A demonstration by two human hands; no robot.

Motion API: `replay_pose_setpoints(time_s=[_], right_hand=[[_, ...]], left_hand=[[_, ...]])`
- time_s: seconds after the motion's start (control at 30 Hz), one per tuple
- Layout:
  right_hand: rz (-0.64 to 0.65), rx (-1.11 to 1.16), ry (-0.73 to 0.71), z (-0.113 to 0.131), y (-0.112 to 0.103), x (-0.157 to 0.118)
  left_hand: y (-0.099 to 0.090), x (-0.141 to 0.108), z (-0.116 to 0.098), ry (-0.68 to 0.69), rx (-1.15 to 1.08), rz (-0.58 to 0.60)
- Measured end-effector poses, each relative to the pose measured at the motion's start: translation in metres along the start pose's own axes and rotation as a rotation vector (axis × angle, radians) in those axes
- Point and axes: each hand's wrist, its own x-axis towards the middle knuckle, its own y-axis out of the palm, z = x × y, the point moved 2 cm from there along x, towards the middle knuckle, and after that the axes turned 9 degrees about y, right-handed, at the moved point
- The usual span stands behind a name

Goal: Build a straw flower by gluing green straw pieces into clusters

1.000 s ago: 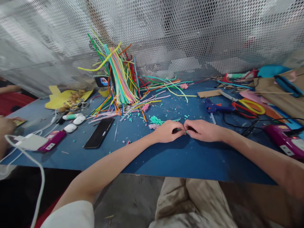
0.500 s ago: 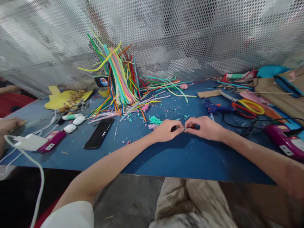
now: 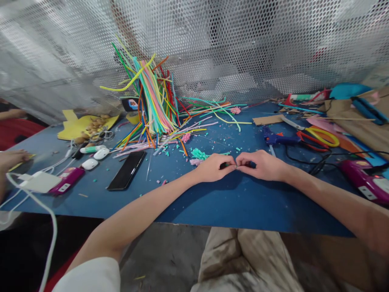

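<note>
Over the middle of the blue table, my left hand and my right hand meet fingertip to fingertip. Thumb and forefinger are pinched on each hand, around a short green pipe cleaner that is mostly hidden by the fingers. Just behind my left hand lie a teal fluffy cluster of bent pipe cleaners and a pale lilac one. A pink cluster sits farther back.
A tall bundle of coloured pipe cleaners stands at the back. Left are a black phone, a purple power strip and white cables; right, a blue glue gun, scissors and another purple strip. Another person's hand shows far left.
My fingertips have shifted slightly at the pinch, and the right hand has turned a little. The other person's hand at far left has moved slightly. Everything else stays put.
</note>
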Motion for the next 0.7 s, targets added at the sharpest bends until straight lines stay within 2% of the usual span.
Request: replay_pose_setpoints(time_s=[0.37, 0.57, 0.7], right_hand=[[0.208, -0.007, 0.066, 0.0016, 0.0005, 0.0025], [0.190, -0.062, 0.056, 0.0025, 0.0005, -0.0009], [0.167, 0.010, 0.029, 0.0005, 0.0021, -0.0019]], left_hand=[[0.0038, -0.0010, 0.0029, 0.021, 0.035, 0.032], [0.0011, -0.0006, 0.0007, 0.006, 0.011, 0.010], [0.0009, -0.0008, 0.0007, 0.014, 0.028, 0.020]])
